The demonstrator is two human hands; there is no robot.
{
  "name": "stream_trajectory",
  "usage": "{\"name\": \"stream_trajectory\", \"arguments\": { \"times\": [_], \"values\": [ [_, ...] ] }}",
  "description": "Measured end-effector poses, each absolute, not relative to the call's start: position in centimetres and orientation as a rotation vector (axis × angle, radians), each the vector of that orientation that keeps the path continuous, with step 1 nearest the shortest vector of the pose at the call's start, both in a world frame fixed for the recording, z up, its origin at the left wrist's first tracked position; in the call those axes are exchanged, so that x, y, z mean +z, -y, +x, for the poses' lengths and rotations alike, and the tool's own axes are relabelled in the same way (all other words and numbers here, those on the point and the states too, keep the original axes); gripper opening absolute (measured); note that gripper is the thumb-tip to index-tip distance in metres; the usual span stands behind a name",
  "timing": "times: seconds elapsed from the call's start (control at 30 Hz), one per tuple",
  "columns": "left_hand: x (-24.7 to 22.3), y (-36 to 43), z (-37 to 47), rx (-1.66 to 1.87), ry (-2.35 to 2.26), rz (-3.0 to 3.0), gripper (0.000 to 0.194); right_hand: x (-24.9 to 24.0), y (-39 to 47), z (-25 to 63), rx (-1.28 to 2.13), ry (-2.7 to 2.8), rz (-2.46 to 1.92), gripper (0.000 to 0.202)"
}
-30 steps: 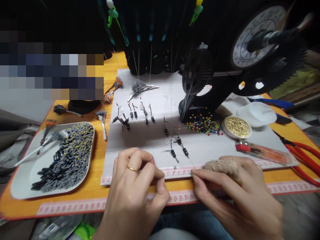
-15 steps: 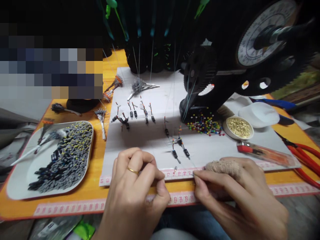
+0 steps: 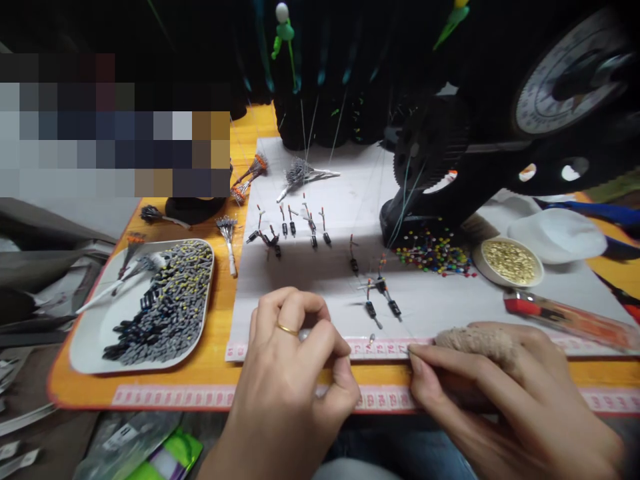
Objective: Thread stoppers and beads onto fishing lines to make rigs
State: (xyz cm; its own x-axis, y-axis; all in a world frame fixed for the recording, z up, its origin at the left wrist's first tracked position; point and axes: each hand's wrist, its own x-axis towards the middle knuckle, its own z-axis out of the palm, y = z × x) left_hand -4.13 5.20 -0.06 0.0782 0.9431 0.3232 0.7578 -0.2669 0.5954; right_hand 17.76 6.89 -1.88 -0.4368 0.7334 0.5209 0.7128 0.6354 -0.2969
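My left hand (image 3: pixel 295 367), with a gold ring, is closed in a pinch above the front of the white board (image 3: pixel 280 313). Whatever its thumb and forefinger hold is hidden or too small to name. My right hand (image 3: pixel 495 387) pinches at the board's front edge, one finger wrapped in beige tape. A faint thin line (image 3: pixel 406 331) seems to reach its fingertips from a small black piece (image 3: pixel 395 309). Another black piece (image 3: pixel 371 309) stands beside that one, and a tiny metal bit (image 3: pixel 371 339) lies between the hands.
A tray (image 3: pixel 83 333) of grey and black pieces stands left. Further right are coloured pinheads (image 3: pixel 437 255), a dish of gold bits (image 3: pixel 510 262), a red-ended cutter (image 3: pixel 560 313) and a black geared machine (image 3: pixel 430 147). Measuring tapes (image 3: pixel 175 396) run along the front edges.
The camera view has turned slightly left, so everything appears further right. Both hands keep nearly the same pinched pose and place over the board.
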Motion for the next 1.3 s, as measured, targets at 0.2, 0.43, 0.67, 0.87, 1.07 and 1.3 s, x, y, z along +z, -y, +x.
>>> {"name": "stream_trajectory", "arguments": {
  "times": [0.2,0.43,0.67,0.87,1.07,1.3],
  "values": [
    [0.2,-5.3,-4.5,0.930,-1.665,2.082,0.018,-1.8,-6.9,17.1,-0.023,2.202,-1.140,0.016],
    [0.8,-4.1,-4.6,1.100,-1.598,2.203,0.020,-0.9,-6.0,16.7,-0.037,2.069,-1.104,0.020],
    [-1.1,0.6,-2.1,1.315,-1.407,2.070,0.030,-1.0,-2.8,15.8,1.448,1.230,-1.161,0.012],
    [-1.6,0.9,-2.4,1.100,-1.379,1.852,0.024,-1.1,-1.7,14.9,2.012,0.644,-0.821,0.028],
    [1.0,-1.5,-1.3,1.015,-1.098,1.401,0.022,-1.2,-0.6,15.0,2.056,0.671,-0.767,0.028],
    [0.6,-3.5,1.1,1.100,-0.827,0.688,0.031,-2.0,-0.5,14.9,2.166,0.666,-0.713,0.036]
  ]
}}
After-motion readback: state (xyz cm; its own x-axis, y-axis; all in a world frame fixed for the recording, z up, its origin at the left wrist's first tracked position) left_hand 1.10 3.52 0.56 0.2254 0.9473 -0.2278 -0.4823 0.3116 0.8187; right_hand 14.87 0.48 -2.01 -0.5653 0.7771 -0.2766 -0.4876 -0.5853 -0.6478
